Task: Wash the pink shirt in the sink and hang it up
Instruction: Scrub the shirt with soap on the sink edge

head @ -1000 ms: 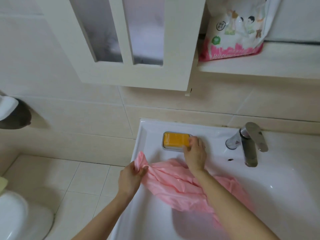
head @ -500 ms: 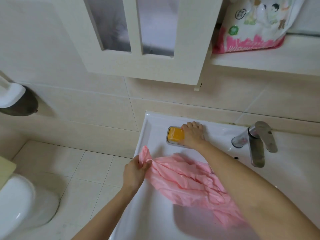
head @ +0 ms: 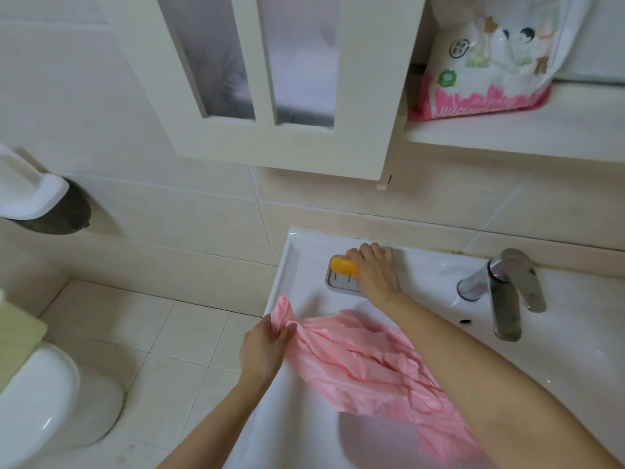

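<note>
A: Right hand (head: 373, 272) curls round the yellow soap (head: 343, 265), seemingly tipped up off the far soap dish (head: 338, 286).

B: Left hand (head: 263, 346) pinches the pink shirt (head: 365, 367), draped in the sink (head: 297, 252). Best to hold that cloth taut and rub soap along it.

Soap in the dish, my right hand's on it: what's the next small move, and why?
Probably lift the soap clear of its dish and bring it to the pink shirt. The right hand grips the bar, tipped up off the dish, while the left hand holds the shirt bunched at the sink rim.
</note>
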`<state>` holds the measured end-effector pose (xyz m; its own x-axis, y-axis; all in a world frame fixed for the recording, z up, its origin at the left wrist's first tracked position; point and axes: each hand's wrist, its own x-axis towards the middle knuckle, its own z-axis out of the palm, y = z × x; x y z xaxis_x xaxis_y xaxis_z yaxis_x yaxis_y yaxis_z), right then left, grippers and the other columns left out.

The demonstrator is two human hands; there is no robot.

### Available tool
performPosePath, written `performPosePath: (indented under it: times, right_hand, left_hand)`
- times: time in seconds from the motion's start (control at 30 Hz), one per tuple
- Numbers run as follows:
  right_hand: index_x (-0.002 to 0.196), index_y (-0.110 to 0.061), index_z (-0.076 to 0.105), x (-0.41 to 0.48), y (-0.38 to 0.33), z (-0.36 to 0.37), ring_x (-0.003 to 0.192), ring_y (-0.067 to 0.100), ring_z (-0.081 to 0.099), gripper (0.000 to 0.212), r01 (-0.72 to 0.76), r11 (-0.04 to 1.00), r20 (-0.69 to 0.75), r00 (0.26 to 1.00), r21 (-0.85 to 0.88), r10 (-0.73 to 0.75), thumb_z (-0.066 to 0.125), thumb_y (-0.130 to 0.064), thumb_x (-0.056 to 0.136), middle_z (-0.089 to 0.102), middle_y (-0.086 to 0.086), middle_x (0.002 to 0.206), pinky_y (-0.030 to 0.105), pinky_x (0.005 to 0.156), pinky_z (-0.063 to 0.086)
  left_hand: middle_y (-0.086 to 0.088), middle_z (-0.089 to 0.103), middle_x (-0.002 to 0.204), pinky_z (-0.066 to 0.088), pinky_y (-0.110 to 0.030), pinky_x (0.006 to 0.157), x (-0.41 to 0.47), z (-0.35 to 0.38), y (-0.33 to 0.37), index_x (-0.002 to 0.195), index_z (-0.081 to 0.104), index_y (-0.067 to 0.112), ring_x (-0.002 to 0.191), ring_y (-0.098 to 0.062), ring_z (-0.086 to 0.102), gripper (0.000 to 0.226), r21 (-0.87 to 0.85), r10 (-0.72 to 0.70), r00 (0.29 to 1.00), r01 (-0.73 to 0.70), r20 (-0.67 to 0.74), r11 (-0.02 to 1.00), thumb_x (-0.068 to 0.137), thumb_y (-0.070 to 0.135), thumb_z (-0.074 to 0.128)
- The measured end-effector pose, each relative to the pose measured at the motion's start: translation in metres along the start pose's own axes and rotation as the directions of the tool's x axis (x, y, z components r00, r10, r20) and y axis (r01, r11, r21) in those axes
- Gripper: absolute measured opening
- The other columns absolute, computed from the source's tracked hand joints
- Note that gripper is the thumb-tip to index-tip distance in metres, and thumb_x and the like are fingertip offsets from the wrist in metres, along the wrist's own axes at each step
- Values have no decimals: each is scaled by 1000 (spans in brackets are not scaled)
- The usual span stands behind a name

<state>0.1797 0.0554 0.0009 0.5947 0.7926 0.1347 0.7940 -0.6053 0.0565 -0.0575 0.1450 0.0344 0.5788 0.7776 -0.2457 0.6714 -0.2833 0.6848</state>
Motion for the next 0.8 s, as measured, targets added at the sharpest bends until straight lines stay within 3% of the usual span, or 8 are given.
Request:
performPosePath:
  times: [0.1,0.2,0.3,0.4,0.5,0.63,0.7,0.8]
  right_hand:
    - [85,-19,65,-14,0,3,73,25,52,41,69,998,-77,995,14,-68,83,-10,49,55,2,80,36,72,27]
    - [88,-20,67,-33,0,11,77,25,56,40,66,996,-90,994,64,-60,83,-14,52,59,1,84,35,74,27]
    - [90,-19,67,-40,1,14,81,25,59,41,-4,991,-82,997,133,15,85,-19,53,61,2,88,35,75,28]
    - [89,-18,66,-36,0,16,81,27,58,49,-82,979,-34,995,184,89,89,-35,50,60,3,87,37,74,28]
    - [98,-15,65,-34,-2,13,92,32,57,52,-172,944,-1,984,281,179,85,-38,57,61,8,97,42,77,39]
    - [120,-13,59,-36,-6,-12,112,31,52,45,-245,821,-29,953,516,303,73,-23,78,57,8,118,42,91,38]
    - [120,-12,59,-44,-9,-34,109,30,56,41,-208,740,-80,939,640,334,70,-15,81,57,7,117,39,93,40]
    - [116,-15,60,-61,-16,-89,99,16,59,33,-86,622,-187,914,778,359,66,-10,84,55,-7,110,39,90,47]
  left_hand:
    - [7,47,60,28,-29,51,-2,-1,2,63,37,22,71,-27,49,40,-14,20,1000,-20,9,1000,89,49,52]
    - [7,47,60,29,-28,51,-2,-1,1,64,38,23,69,-26,49,34,-10,34,999,-34,24,999,71,56,41]
    - [7,47,59,29,-29,51,-2,1,-2,64,38,22,69,-26,49,35,-18,44,999,-44,13,999,69,57,41]
    - [6,48,60,29,-30,52,-2,2,-2,64,38,22,69,-26,49,36,-12,45,999,-45,10,999,69,57,40]
    - [7,48,60,29,-29,51,-3,2,-2,65,39,22,69,-26,50,35,-6,53,998,-53,14,999,69,57,40]
    - [5,48,58,29,-29,50,-8,-1,5,64,42,19,64,-23,49,37,-33,73,997,-73,3,997,68,56,44]
    - [4,49,56,30,-27,49,-11,-1,17,65,47,17,56,-16,46,40,-106,138,990,-137,2,985,68,56,49]
    - [-3,55,62,34,-28,54,-16,3,43,72,56,11,56,-12,44,57,-154,344,938,-333,45,930,69,66,46]
